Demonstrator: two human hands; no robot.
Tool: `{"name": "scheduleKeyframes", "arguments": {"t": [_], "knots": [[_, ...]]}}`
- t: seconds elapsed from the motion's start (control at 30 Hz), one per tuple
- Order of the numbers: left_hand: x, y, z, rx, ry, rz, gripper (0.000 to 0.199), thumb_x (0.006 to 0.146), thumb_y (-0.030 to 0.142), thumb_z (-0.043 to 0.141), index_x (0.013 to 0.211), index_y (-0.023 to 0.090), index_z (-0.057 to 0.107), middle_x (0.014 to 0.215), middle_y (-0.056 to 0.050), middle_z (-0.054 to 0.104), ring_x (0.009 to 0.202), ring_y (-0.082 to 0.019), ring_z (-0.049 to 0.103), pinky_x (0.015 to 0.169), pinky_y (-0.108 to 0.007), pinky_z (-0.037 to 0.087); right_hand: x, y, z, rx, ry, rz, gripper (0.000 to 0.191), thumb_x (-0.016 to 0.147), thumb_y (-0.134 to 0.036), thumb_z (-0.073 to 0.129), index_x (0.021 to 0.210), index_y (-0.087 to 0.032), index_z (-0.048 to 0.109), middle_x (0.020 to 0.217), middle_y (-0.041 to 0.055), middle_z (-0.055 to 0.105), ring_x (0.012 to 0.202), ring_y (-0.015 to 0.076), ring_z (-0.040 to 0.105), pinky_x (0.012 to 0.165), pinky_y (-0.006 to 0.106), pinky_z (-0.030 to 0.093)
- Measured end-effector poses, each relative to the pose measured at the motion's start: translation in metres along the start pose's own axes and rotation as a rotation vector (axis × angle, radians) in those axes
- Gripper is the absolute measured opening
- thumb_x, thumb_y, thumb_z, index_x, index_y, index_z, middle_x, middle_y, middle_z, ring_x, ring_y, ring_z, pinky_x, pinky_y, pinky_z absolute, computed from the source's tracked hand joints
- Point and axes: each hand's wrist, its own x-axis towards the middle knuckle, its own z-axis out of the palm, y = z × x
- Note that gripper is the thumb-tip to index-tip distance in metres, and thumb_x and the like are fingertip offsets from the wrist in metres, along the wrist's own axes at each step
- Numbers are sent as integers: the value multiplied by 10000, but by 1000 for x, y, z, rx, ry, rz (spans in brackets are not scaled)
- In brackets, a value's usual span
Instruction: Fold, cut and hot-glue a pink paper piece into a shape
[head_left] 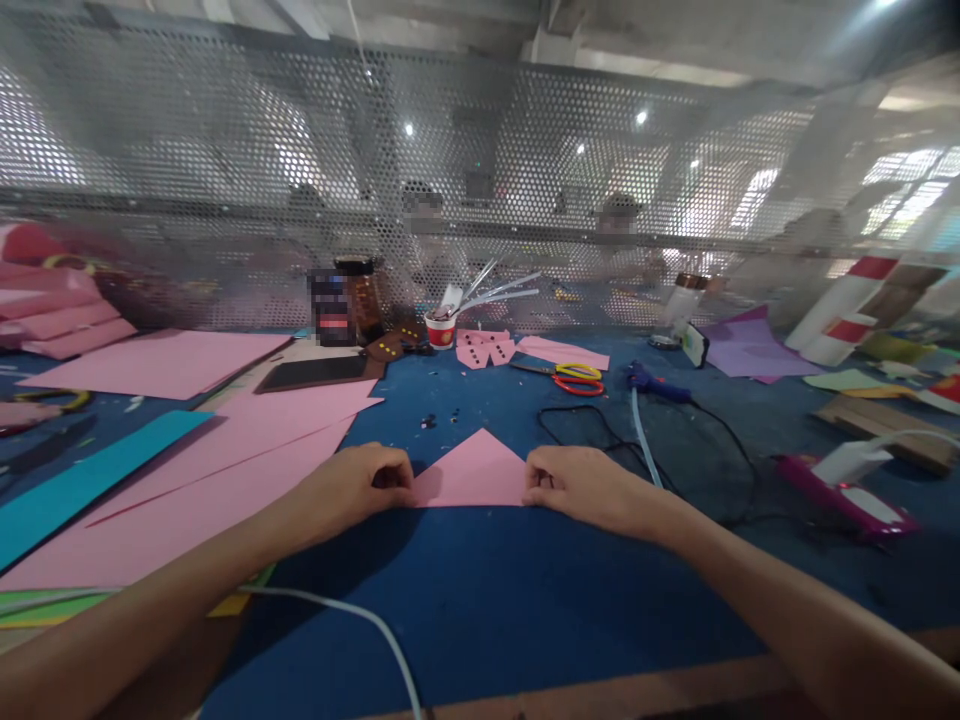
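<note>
A pink paper triangle (pixel 474 478) lies on the blue table top, its peak pointing away from me and its long straight edge towards me. My left hand (pixel 367 480) is closed on its left corner, with the fingers curled in. At the opposite corner, my right hand (pixel 564 482) pinches the paper between thumb and fingers. Both hands rest low at the table surface. Beyond the triangle lie some tiny dark bits (pixel 429 421) and a pink cut-out with black dots (pixel 486 348).
Scissors (pixel 577 378) and a blue glue gun (pixel 658 384) with its cord lie beyond my right hand. Large pink sheets (pixel 247 450) and a blue strip (pixel 97 480) spread at left. A cup of glue sticks (pixel 441 330) stands before the perforated metal screen (pixel 480 130). A power strip (pixel 847 495) sits right.
</note>
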Motion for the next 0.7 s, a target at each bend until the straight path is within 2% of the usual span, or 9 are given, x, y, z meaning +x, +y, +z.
{"name": "scheduleKeyframes", "arguments": {"t": [0.2, 0.7], "knots": [[1, -6, -4, 91, 0, -40, 210, 802, 441, 649, 779, 234, 679, 794, 4, 640, 736, -190, 594, 635, -263, 380, 0, 3, -3, -15, -31, 18, 146, 861, -356, 660, 851, -211, 664, 848, 2, 706, 770, 169, 629, 632, 242, 333], [5, -14, -6, 49, -53, -21, 306, 781, 531, 646, 768, 226, 671, 772, 4, 644, 720, -187, 585, 624, -255, 382, -5, 7, -15, -15, -85, 41, 150, 841, -363, 668, 850, -216, 696, 885, 11, 735, 817, 188, 654, 638, 245, 351]]}}
